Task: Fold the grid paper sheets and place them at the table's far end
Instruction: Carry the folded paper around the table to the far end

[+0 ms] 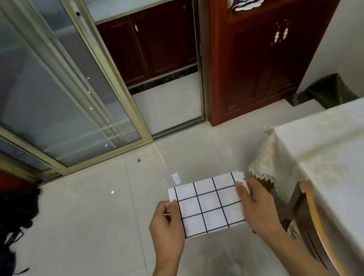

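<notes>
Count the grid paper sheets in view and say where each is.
1 visible: the grid paper sheet, held over the floor between the left hand and right hand, left of the table. Its layered top edge may hide more.

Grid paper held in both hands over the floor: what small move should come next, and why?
Probably carry it right, toward the table. The grid paper already looks folded, with layered edges at its top right corner. The left hand and right hand pinch its sides over the floor, left of the table, whose visible top holds no sheet.
</notes>
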Demonstrator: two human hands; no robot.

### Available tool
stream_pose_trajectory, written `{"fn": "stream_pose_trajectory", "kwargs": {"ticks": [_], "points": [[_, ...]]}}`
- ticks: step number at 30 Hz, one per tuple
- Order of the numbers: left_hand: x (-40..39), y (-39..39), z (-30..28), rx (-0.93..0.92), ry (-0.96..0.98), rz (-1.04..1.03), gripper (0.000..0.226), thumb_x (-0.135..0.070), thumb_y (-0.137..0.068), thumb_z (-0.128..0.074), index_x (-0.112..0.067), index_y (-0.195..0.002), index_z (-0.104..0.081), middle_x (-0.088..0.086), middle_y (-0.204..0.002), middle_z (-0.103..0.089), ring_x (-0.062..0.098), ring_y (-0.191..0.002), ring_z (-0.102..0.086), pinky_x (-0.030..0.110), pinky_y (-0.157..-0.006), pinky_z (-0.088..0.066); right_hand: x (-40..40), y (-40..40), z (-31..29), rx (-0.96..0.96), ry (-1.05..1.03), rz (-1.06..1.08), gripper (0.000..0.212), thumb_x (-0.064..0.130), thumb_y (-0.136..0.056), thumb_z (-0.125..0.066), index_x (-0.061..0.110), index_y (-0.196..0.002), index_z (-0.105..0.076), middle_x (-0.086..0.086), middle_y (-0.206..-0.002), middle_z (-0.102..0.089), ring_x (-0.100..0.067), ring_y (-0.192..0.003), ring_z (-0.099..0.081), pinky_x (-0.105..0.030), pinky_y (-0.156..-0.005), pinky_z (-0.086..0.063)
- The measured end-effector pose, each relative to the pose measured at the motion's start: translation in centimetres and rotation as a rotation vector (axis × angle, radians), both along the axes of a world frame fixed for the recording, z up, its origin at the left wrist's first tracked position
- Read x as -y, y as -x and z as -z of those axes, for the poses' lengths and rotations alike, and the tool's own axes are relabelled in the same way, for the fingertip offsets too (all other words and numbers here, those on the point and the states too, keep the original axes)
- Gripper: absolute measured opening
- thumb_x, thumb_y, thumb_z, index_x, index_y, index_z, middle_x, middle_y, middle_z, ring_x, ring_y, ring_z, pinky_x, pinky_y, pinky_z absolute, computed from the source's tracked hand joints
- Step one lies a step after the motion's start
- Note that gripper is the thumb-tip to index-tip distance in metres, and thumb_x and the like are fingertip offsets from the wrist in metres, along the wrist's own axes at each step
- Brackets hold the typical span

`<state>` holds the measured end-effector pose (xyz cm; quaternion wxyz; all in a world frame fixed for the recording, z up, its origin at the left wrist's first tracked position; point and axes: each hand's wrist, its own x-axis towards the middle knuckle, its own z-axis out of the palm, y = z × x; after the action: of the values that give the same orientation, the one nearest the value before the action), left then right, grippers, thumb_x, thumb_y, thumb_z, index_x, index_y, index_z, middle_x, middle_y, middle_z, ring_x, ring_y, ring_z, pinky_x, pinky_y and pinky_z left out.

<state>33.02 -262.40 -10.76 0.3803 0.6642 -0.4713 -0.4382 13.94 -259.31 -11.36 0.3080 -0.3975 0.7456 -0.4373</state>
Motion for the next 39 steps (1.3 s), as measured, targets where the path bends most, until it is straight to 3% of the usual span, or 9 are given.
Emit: {"fn": "stream_pose_trajectory", "kwargs": {"ticks": [4,8,12,16,20,24,30,35,39], "points": [[4.5,3.4,-0.2,0.024,0.013,0.054,0.031,-0.024,-0.099,-0.053,-0.008,-0.074,-0.052,0.016,-0.068,-0.055,0.005,-0.055,-0.042,0.015,-0.050,-0.035,4.1,3.6,-0.1,0.000,0.005,0.037,0.027,0.027,-0.102,-0.049,0.022,-0.075,-0.045,-0.008,-0.060,-0.046,-0.005,-0.054,-0.039,-0.020,-0.054,-0.035],[8.4,6.5,-0.3,0.032,0.004,0.102,0.030,-0.024,-0.099,-0.054,-0.011,-0.072,-0.053,0.019,-0.074,-0.060,0.002,-0.054,-0.043,0.013,-0.051,-0.036,7.0,6.5,0.5,0.028,-0.022,0.090,0.025,0.030,-0.102,-0.048,0.014,-0.083,-0.052,-0.024,-0.076,-0.060,-0.021,-0.062,-0.050,-0.041,-0.064,-0.048],[12.2,9.5,0.2,0.050,0.017,0.175,0.029,-0.025,-0.099,-0.053,-0.009,-0.074,-0.054,0.014,-0.072,-0.062,0.002,-0.054,-0.046,0.014,-0.053,-0.038,9.2,9.0,0.7,0.021,-0.025,0.159,0.024,0.030,-0.102,-0.048,0.014,-0.084,-0.053,-0.021,-0.077,-0.062,-0.035,-0.072,-0.059,-0.045,-0.067,-0.050],[16.4,13.1,1.1,0.057,0.011,0.273,0.026,-0.028,-0.099,-0.053,-0.013,-0.077,-0.057,0.004,-0.074,-0.064,0.002,-0.061,-0.054,0.017,-0.057,-0.044,11.0,11.7,1.2,0.044,-0.047,0.253,0.023,0.027,-0.102,-0.048,0.011,-0.087,-0.056,-0.018,-0.078,-0.066,-0.023,-0.070,-0.059,-0.034,-0.062,-0.048],[21.5,17.7,1.5,0.025,0.012,0.427,0.024,-0.026,-0.099,-0.054,-0.015,-0.078,-0.058,0.002,-0.074,-0.065,0.005,-0.065,-0.057,0.022,-0.059,-0.046,13.5,14.9,0.7,0.031,-0.033,0.405,0.025,0.026,-0.101,-0.049,0.019,-0.078,-0.051,0.000,-0.068,-0.059,-0.005,-0.061,-0.051,-0.018,-0.055,-0.040],[26.8,22.1,1.2,0.020,0.026,0.590,0.024,-0.023,-0.099,-0.055,-0.013,-0.077,-0.057,0.000,-0.069,-0.062,0.006,-0.060,-0.054,0.020,-0.058,-0.044,16.1,17.6,0.0,0.020,-0.058,0.560,0.030,0.026,-0.101,-0.049,0.019,-0.073,-0.046,0.003,-0.062,-0.052,-0.002,-0.056,-0.048,-0.017,-0.050,-0.037],[32.2,28.1,1.3,0.007,0.042,0.839,0.027,-0.022,-0.098,-0.055,-0.015,-0.072,-0.055,-0.005,-0.061,-0.058,0.003,-0.056,-0.051,0.016,-0.052,-0.039,18.4,19.8,-0.4,0.038,-0.059,0.800,0.025,0.027,-0.101,-0.049,0.013,-0.080,-0.054,-0.006,-0.071,-0.059,-0.015,-0.064,-0.051,-0.018,-0.053,-0.038],[33.3,32.3,2.3,0.008,0.006,1.021,0.028,-0.021,-0.098,-0.056,-0.013,-0.071,-0.054,-0.012,-0.057,-0.054,0.003,-0.054,-0.045,0.018,-0.052,-0.036,17.5,20.7,0.1,0.039,-0.088,0.965,0.024,0.030,-0.101,-0.048,0.015,-0.086,-0.057,-0.006,-0.077,-0.064,-0.022,-0.072,-0.059,-0.033,-0.062,-0.044],[32.0,35.8,2.8,0.004,-0.039,1.164,0.027,-0.021,-0.097,-0.056,-0.015,-0.071,-0.055,-0.007,-0.063,-0.056,0.004,-0.056,-0.047,0.016,-0.052,-0.038,15.3,21.6,0.4,0.022,-0.117,1.092,0.024,0.029,-0.102,-0.047,0.013,-0.085,-0.056,-0.005,-0.076,-0.062,-0.021,-0.069,-0.056,-0.032,-0.060,-0.041]]}}
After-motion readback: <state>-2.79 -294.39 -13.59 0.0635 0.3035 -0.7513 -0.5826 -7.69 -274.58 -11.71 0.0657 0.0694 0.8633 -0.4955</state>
